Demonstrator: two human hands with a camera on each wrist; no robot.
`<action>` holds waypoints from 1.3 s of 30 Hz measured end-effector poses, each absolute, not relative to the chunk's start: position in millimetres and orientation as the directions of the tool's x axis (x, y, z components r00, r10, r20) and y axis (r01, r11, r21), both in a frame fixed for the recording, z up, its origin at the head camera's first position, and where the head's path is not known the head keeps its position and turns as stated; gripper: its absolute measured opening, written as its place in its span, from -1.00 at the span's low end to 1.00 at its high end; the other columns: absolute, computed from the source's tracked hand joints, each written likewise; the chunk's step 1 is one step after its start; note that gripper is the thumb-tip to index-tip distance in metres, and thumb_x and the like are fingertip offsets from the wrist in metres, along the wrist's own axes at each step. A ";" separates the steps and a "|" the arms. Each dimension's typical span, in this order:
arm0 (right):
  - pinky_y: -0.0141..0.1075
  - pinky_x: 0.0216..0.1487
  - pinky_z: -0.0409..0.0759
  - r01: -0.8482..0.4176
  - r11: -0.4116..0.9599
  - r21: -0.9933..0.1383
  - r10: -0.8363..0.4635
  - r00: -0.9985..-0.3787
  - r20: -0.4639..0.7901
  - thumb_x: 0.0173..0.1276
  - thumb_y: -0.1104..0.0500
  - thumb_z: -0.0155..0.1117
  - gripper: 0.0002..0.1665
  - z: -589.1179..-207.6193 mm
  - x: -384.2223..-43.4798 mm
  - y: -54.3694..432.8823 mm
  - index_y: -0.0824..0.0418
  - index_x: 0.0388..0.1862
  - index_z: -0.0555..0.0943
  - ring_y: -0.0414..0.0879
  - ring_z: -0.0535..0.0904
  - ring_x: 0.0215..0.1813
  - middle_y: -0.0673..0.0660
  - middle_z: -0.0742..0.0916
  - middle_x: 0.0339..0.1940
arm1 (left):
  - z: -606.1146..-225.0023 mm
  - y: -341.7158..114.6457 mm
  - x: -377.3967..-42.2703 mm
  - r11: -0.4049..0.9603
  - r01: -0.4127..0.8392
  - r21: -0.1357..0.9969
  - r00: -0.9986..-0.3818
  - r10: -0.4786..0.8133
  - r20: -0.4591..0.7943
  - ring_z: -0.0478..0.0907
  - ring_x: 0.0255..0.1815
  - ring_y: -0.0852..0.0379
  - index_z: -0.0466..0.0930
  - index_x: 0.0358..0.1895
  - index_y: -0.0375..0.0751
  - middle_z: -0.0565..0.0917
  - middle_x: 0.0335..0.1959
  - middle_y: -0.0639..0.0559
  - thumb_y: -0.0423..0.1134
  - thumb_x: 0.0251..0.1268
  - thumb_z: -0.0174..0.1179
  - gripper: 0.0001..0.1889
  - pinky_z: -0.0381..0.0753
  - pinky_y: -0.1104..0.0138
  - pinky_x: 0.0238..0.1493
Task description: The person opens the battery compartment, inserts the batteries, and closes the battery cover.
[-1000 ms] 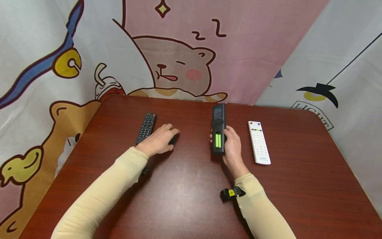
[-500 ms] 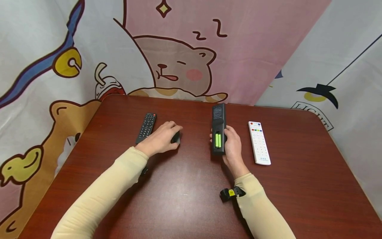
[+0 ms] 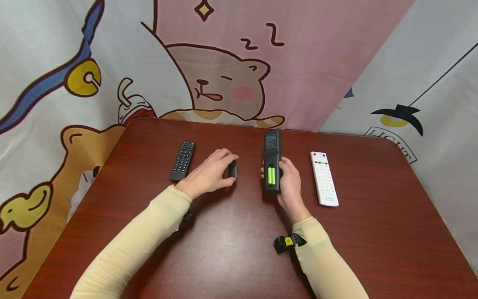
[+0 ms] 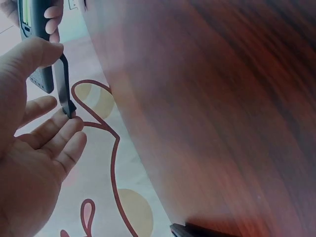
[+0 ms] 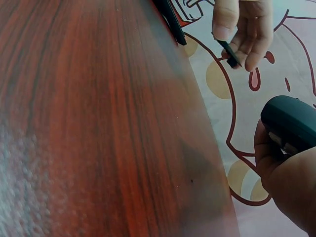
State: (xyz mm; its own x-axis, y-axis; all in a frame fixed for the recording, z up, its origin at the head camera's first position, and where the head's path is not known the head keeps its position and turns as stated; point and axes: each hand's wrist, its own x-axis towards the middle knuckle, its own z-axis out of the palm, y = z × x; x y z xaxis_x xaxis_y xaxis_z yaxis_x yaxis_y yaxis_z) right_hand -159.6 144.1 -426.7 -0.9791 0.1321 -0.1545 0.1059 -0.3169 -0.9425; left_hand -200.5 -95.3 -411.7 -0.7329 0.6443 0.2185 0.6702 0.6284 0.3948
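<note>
My left hand (image 3: 210, 172) pinches a thin black battery cover (image 3: 232, 170) between thumb and fingertips, raised above the table. In the left wrist view the cover (image 4: 63, 81) stands on edge between thumb and fingers. My right hand (image 3: 291, 182) grips a black remote control (image 3: 272, 155) with its back facing up. Two green batteries (image 3: 271, 176) lie side by side in its uncovered compartment. A gap separates the cover from the remote's left side. In the right wrist view, the remote (image 5: 291, 121) fills the palm.
Left of my left hand a second black remote (image 3: 183, 160) lies buttons up on the brown table (image 3: 231, 249). A white remote (image 3: 324, 178) rests to the right of my right hand. Behind the table's far edge hangs a printed cartoon curtain (image 3: 231, 83).
My left hand has moved right with the battery cover, toward the held remote, and more of the cover shows. The right hand and its remote have shifted only slightly left.
</note>
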 end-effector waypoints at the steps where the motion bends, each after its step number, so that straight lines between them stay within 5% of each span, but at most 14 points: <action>1: -0.05 0.00 0.74 0.104 -0.316 -0.943 0.132 -0.979 -0.152 0.67 0.20 -0.32 -0.55 -426.6 -159.5 143.9 0.32 0.32 0.41 0.09 0.74 -0.02 0.27 0.67 0.05 | -411.3 -94.3 -200.3 0.626 0.671 0.396 -0.732 0.643 0.223 0.49 0.17 -0.06 0.51 0.35 -0.35 0.56 0.16 -0.16 -0.21 0.23 0.45 -0.37 0.51 0.13 0.26; 26: 0.02 0.11 0.69 0.117 -0.300 -0.947 0.106 -0.982 -0.155 0.70 0.16 -0.32 -0.52 -430.2 -158.5 139.0 0.31 0.39 0.38 0.17 0.69 0.10 0.34 0.61 0.16 | -403.1 -66.7 -192.2 0.559 0.706 0.435 -0.702 0.638 0.318 0.48 0.23 0.00 0.53 0.30 -0.35 0.55 0.20 -0.13 -0.20 0.25 0.46 -0.41 0.54 0.19 0.25; 39: -0.34 -0.24 0.65 0.123 -0.236 -0.964 0.164 -0.973 -0.165 0.66 0.16 -0.26 -0.52 -428.6 -159.3 135.6 0.32 0.34 0.46 -0.18 0.64 -0.26 0.09 0.65 -0.13 | -399.4 -51.9 -189.0 0.520 0.725 0.452 -0.679 0.650 0.341 0.47 0.25 0.05 0.53 0.30 -0.31 0.54 0.20 -0.09 -0.14 0.29 0.46 -0.42 0.51 0.24 0.29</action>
